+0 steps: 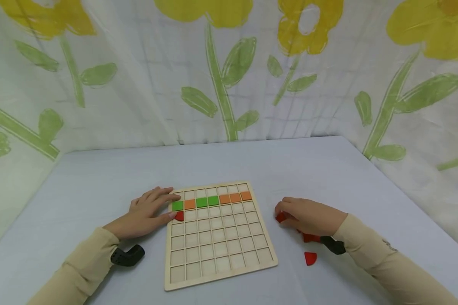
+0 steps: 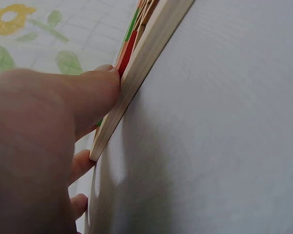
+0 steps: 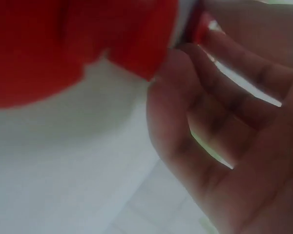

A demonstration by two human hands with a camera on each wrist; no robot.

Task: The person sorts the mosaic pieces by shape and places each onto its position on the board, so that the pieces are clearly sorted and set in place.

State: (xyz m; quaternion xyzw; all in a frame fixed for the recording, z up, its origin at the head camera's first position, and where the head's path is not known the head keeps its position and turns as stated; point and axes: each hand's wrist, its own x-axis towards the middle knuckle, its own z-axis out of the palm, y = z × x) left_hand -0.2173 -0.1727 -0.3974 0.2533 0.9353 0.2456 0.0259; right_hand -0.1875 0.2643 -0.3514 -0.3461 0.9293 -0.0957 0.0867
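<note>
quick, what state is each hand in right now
Left hand: open, thumb touching the red piece on the grid board.
Right hand: closed, pinching another red piece.

Pale, bare wood here on the board [image 1: 221, 275], smooth and matt, and in the left wrist view its edge shows fine lines like layered ply. Over to the green tiles [image 1: 201, 202] and orange tiles [image 1: 235, 198]: flat, even colour, smooth and low in shine. The red pieces [image 1: 311, 258] look just as smooth, painted wood or plastic, can't tell which; close up they blur. Underneath, the surface [image 1: 198, 165] wears a plain, matt covering, cloth-like. Behind it, a thin printed sheet [image 1: 145, 84], lightly creased, with a faint sheen. Beige sleeves [image 1: 87, 258] in soft, matt cloth, and smooth black plastic on the wrist camera [image 1: 127, 256].
</note>
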